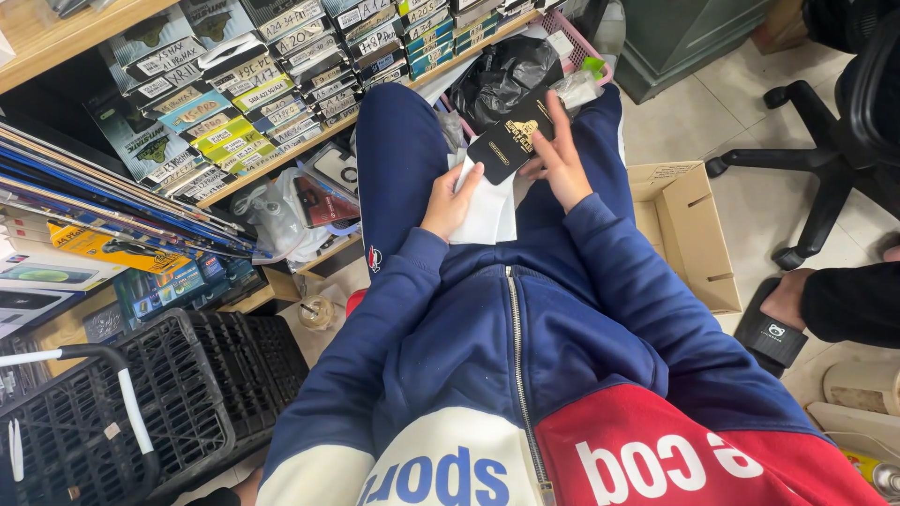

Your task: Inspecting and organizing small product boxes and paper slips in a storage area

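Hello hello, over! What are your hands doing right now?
Left hand holding white paper packets on lap. Right hand gripping flat black box above them. Cardboard box on the floor beside the right leg; nothing blocking.

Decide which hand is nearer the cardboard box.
Right. The right hand holds the black packet just left of the cardboard box; the left hand lies farther left, on white sheets.

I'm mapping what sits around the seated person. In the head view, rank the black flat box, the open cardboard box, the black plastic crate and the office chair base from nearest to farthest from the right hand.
1. Black flat box: held in the right hand, over the lap.
2. Open cardboard box: on the floor, just to the right.
3. Office chair base: farther right, beyond the cardboard box.
4. Black plastic crate: far lower left.
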